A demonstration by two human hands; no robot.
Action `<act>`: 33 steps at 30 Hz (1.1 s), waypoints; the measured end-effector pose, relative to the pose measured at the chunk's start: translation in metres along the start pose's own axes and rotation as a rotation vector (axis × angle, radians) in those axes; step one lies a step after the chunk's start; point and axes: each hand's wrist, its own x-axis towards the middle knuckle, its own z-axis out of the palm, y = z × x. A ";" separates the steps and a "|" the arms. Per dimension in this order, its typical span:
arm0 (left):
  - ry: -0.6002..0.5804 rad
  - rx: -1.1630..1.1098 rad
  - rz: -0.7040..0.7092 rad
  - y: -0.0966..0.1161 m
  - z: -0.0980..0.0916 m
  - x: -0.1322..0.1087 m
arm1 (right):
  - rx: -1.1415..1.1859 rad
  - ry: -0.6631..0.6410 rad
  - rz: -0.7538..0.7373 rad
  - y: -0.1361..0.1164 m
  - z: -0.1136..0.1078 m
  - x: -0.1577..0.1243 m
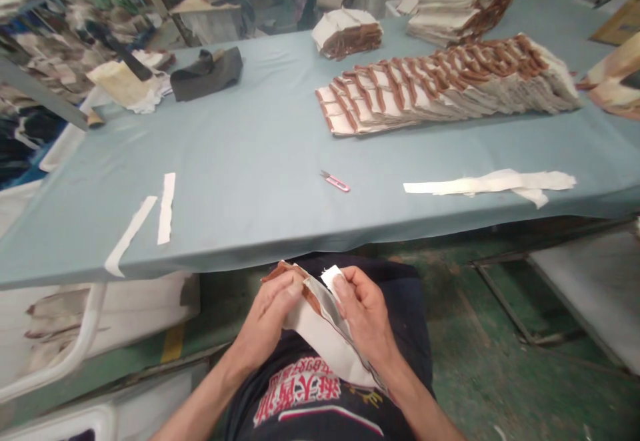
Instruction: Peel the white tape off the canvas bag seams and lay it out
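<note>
Over my lap, in front of the table edge, I have a sewn cloth piece (325, 342) in off-white fabric with brown trim. My left hand (277, 307) is closed on its upper end, thumb on top. Between the thumb and fingers of my right hand (363, 307) is a white fabric strip (331, 277), its short end sticking out. The right hand lies against the cloth piece's right edge; the rest of the strip is hidden. On the table beyond my hands lie pink-handled thread snips (336, 181).
A long row of overlapping brown-and-white cloth pieces (440, 87) lies across the blue-covered table (250, 161). White strips (490, 183) lie at the right, two more strips (167, 207) at the left. A dark folded cloth (207, 74) is further back. Bins (120, 321) stand below.
</note>
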 end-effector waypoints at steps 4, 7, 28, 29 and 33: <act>-0.139 0.023 0.057 0.018 -0.009 -0.007 | -0.132 -0.081 -0.110 -0.019 -0.014 -0.006; -0.240 0.088 0.100 0.030 -0.013 -0.004 | -0.215 -0.046 -0.257 -0.047 -0.021 -0.018; -0.123 -0.020 0.058 0.049 0.002 0.013 | -0.354 0.011 -0.041 -0.073 -0.008 -0.027; -0.131 -0.037 0.039 0.048 0.001 0.013 | -0.378 0.014 -0.050 -0.074 -0.007 -0.026; -0.125 -0.078 0.016 0.044 -0.001 0.013 | -0.429 0.051 -0.094 -0.074 -0.002 -0.024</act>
